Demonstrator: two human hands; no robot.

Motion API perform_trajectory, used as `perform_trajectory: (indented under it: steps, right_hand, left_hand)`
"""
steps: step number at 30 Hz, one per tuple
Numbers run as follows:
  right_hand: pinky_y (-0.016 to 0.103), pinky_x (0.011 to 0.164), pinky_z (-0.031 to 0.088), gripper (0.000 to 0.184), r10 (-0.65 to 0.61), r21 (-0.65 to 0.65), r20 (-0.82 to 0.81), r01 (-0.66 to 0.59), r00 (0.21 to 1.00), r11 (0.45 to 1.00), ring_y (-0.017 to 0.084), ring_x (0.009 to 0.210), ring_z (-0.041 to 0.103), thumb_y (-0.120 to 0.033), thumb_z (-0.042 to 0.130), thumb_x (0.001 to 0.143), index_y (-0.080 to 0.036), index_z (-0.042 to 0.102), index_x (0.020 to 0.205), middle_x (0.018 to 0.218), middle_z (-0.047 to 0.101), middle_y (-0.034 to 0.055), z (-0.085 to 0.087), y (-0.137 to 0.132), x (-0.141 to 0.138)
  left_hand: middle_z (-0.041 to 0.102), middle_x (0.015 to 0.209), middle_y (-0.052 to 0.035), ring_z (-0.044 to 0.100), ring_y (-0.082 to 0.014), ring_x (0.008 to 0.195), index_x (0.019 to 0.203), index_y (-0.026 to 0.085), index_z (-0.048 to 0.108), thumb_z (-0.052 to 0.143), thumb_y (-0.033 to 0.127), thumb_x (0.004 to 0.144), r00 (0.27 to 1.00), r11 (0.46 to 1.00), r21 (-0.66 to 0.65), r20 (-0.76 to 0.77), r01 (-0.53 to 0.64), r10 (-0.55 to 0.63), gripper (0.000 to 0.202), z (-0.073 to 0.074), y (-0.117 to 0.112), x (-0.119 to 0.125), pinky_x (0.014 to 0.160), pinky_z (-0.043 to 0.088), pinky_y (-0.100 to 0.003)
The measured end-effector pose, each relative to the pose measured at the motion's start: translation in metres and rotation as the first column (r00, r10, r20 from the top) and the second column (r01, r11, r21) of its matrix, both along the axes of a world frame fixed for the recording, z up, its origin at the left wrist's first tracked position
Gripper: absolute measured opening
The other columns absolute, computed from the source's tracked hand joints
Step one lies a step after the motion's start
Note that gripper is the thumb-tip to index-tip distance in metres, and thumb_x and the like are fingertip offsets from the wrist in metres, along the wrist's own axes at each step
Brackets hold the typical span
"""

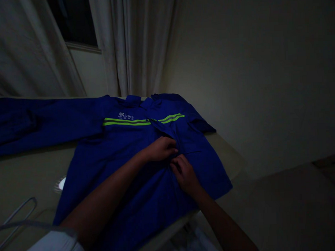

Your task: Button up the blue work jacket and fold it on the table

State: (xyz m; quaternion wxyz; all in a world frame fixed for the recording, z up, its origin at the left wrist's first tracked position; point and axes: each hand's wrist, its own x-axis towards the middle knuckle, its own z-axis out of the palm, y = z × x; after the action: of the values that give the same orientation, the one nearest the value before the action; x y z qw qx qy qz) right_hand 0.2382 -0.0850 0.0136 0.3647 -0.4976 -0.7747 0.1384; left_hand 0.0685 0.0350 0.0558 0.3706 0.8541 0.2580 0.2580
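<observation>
A dark blue work jacket (124, 160) lies spread face up, its collar toward the curtains. A yellow-green and grey stripe crosses its chest below a white printed logo. My left hand (162, 148) is closed in a pinch on the jacket's front edge, below the stripe. Just nearer to me, my right hand (185, 173) pinches the same front edge, thumb and fingers together. Fabric is gathered between the two hands. Whether a button or fastener sits under the fingertips is too dark to tell. One sleeve (60, 120) stretches out to the left.
The jacket lies on a pale table (34, 177). A wire hanger (17, 222) is at the lower left, near a small bright round object (62, 183). Curtains (137, 42) hang behind, and a wall (251, 82) stands to the right. Something like clear plastic (188, 242) shows below the front edge.
</observation>
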Motion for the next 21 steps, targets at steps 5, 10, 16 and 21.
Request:
perform_trajectory:
  steps: [5, 10, 16, 21]
  right_hand:
    - [0.035, 0.078, 0.050, 0.014, -0.012, 0.063, 0.066, 0.008, 0.998, 0.998, 0.022, 0.089, 0.062, -0.025, 0.047, 0.107, -0.022, 0.060, 0.104, 0.098, 0.062, 0.0081, -0.002, -0.003, -0.001]
    - [0.035, 0.077, 0.050, 0.012, 0.010, 0.084, 0.044, -0.014, 0.999, 0.996, 0.022, 0.088, 0.060, -0.021, 0.046, 0.105, -0.023, 0.057, 0.102, 0.095, 0.060, 0.0072, 0.000, -0.005, 0.000]
    - [0.034, 0.078, 0.049, 0.012, 0.021, 0.018, 0.044, -0.022, 0.999, 1.000, 0.021, 0.088, 0.059, -0.024, 0.046, 0.107, -0.023, 0.056, 0.101, 0.097, 0.059, 0.0067, 0.002, -0.002, -0.001]
    - [0.035, 0.081, 0.050, 0.013, -0.014, -0.010, 0.074, 0.015, 0.997, 1.000, 0.022, 0.091, 0.061, -0.023, 0.045, 0.107, -0.024, 0.056, 0.102, 0.101, 0.061, 0.0075, 0.000, 0.000, -0.001]
  left_hand:
    - [0.053, 0.060, 0.0033, 0.048, -0.0129, 0.056, 0.063, 0.021, 0.051, 0.066, 0.032, 0.087, 0.996, 0.996, -0.064, -0.055, 0.060, -0.064, 0.031, -0.001, 0.008, -0.011, 0.056, 0.032, -0.027]
    - [0.061, 0.060, 0.0008, 0.054, -0.0148, 0.054, 0.064, 0.020, 0.057, 0.067, 0.046, 0.087, 0.984, 0.960, -0.247, -0.088, 0.128, -0.154, 0.036, 0.004, 0.015, -0.027, 0.050, 0.033, -0.025]
    - [0.053, 0.060, 0.0033, 0.050, -0.0131, 0.057, 0.064, 0.021, 0.049, 0.065, 0.033, 0.089, 0.999, 0.997, -0.068, -0.009, 0.041, -0.042, 0.032, -0.004, 0.005, -0.005, 0.054, 0.031, -0.027]
    - [0.049, 0.060, 0.0048, 0.046, -0.0120, 0.058, 0.063, 0.021, 0.046, 0.063, 0.027, 0.089, 0.999, 0.999, -0.031, 0.012, -0.042, 0.043, 0.032, -0.009, -0.006, 0.008, 0.056, 0.029, -0.027]
